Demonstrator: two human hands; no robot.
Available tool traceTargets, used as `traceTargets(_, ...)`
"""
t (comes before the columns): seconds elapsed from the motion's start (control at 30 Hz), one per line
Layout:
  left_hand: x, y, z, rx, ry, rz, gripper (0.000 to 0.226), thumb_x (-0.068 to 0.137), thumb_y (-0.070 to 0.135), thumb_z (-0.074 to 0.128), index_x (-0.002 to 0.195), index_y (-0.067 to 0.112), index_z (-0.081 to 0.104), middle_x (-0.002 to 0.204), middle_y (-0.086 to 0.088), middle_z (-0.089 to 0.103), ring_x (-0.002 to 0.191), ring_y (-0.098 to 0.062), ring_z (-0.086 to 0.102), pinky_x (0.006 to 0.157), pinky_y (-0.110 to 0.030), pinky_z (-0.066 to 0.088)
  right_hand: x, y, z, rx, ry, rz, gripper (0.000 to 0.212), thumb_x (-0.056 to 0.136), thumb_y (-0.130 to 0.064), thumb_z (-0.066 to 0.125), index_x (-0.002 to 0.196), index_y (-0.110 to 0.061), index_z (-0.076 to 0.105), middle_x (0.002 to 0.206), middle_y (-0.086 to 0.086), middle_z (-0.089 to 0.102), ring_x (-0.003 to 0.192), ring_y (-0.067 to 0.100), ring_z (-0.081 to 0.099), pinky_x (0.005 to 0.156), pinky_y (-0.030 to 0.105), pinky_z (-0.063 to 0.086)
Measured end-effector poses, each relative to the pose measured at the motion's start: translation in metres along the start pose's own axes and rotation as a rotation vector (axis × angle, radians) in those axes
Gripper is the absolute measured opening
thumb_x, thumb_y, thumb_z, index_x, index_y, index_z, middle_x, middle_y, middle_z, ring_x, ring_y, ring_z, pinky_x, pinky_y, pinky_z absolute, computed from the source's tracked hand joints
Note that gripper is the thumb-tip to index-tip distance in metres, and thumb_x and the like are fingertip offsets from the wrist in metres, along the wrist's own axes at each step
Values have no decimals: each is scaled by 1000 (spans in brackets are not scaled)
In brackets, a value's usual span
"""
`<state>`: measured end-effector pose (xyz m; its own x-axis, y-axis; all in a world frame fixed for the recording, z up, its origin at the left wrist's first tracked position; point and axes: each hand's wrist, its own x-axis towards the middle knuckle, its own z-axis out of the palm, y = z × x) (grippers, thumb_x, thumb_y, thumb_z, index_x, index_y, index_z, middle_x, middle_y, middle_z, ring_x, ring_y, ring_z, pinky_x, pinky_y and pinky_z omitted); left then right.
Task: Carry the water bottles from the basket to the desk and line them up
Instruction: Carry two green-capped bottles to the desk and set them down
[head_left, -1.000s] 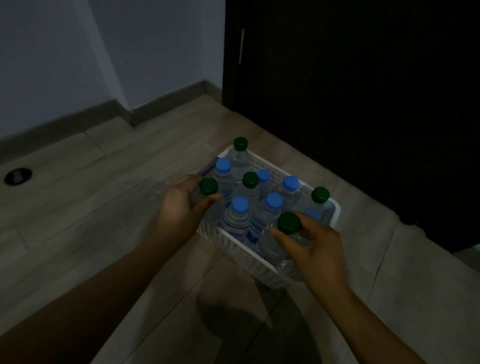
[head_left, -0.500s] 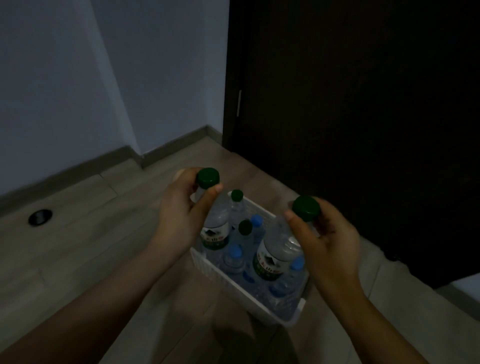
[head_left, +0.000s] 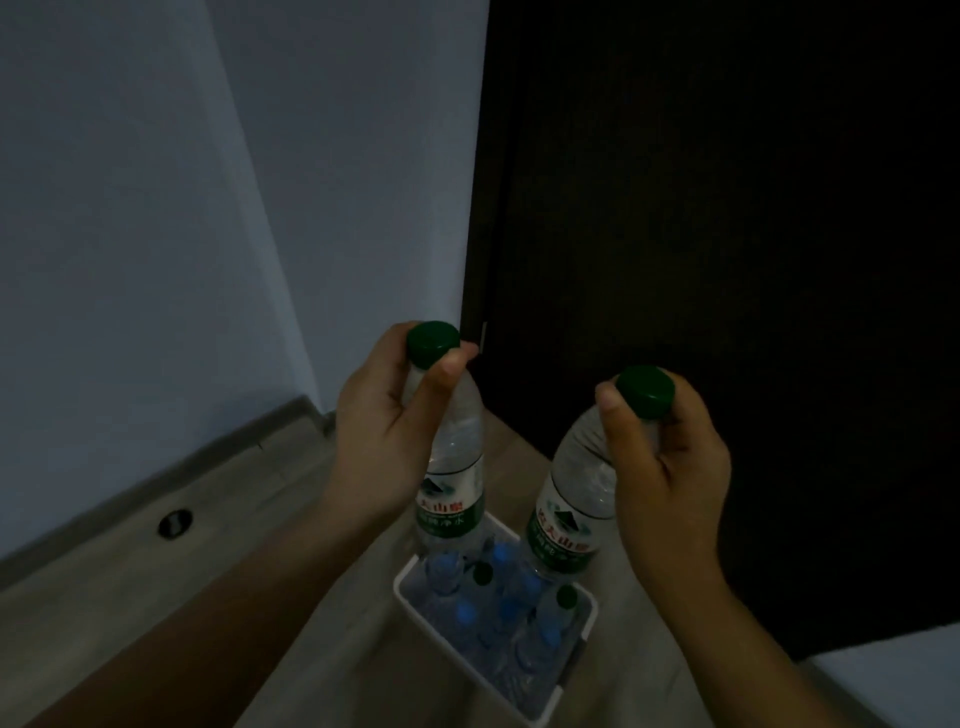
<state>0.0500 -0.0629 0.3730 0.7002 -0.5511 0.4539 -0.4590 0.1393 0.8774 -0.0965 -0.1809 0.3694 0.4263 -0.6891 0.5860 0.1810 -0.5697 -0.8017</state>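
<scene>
Fingers (head_left: 390, 347) and thumb of left hand (head_left: 384, 441) clenched round the neck of a water bottle (head_left: 456, 467), just below its green cap (head_left: 432, 343); bottle hanging near upright, green-and-white label towards the camera. Fingers (head_left: 693, 421) and thumb of right hand (head_left: 670, 478) gripping the neck of a second bottle (head_left: 571, 499) the same way, under a matching cap (head_left: 645, 391), sitting lower in view than the other; tilted, base leaning leftwards. Both bottles lifted, apart from each other, bases seen over the far end of a white basket (head_left: 404, 590); touching it or not, cannot tell. Basket standing on pale wood-look floor (head_left: 156, 597), between the two bare forearms. Inside it, more bottles (head_left: 498, 623) standing packed together, mostly blue caps (head_left: 466, 617), two small green ones among them; count unclear in the dim light. Grey wall (head_left: 156, 208) with skirting at left, dark door (head_left: 727, 260) at right, round dark fitting (head_left: 175, 523) set in the floor near the skirting
</scene>
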Motion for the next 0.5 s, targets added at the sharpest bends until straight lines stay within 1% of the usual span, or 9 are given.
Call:
traceTargets(0.1,40,83,-18,-20,-2,32,28,90,47,46,97,24,61,94,4,68,86,-10,66,74,-28,54,53,-78,-10,29,-12,-32,11,88,-25,59,91,-15,61,78,-3,61,72,6,60,66,13,47)
traceTargets(0.17,67,141,-32,-45,-4,60,25,90,45,47,94,25,61,90,4,69,84,-12,66,73,-31,55,91,-135,-16,29,-22,-58,11,88,-27,59,89,-17,61,76,-6,61,70,6,60,64,13,46)
traceTargets(0.27,107,232,-56,-66,6,81,19,90,44,51,90,29,61,87,8,70,80,-8,67,70,-25,54,145,-226,-23,8,-41,-93,11,88,-33,58,86,-23,61,76,-6,61,68,9,60,63,16,47)
traceTargets(0.33,133,292,-75,-121,22,88,13,90,42,53,87,32,62,85,7,71,79,-8,67,69,-20,53,180,-289,-27,13,-41,-139,10,88,-34,58,84,-26,60,77,-5,62,70,11,61,63,16,48)
traceTargets(0.43,165,376,-104,-131,19,161,10,91,37,53,85,36,61,83,5,71,79,-10,67,71,-21,53,224,-376,-28,43,-29,-202,10,88,-32,59,83,-24,61,77,-3,63,72,12,64,64,18,50)
traceTargets(0.5,183,432,-126,-113,9,208,10,92,37,54,85,37,61,82,6,71,80,-7,67,71,-18,51,249,-432,-28,70,-9,-242,11,88,-30,60,84,-20,63,78,-3,65,74,10,65,65,17,50)
